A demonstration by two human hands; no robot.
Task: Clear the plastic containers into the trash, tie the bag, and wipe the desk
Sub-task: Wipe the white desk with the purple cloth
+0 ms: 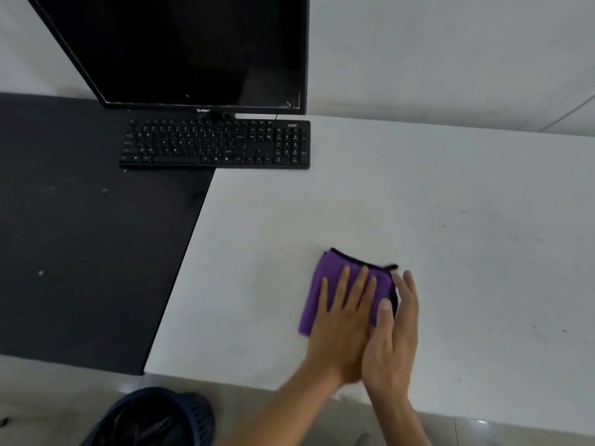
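Note:
A folded purple cloth (325, 278) with a black hem lies on the white desk (450, 204). My left hand (341, 320) rests flat on top of it, palm down and fingers spread, pressing it to the desk. At the cloth's right edge, my right hand (397, 333) has its thumb on the cloth and its fingers along the outside of the black hem. A dark blue slatted trash bin (193, 413) lined with a black bag stands on the floor below the desk's front edge. No plastic containers are in view.
A black monitor (193, 49) and a black keyboard (215, 144) stand at the back of the desk. A black desk section (80, 236) adjoins the white one on the left. The white wall runs behind.

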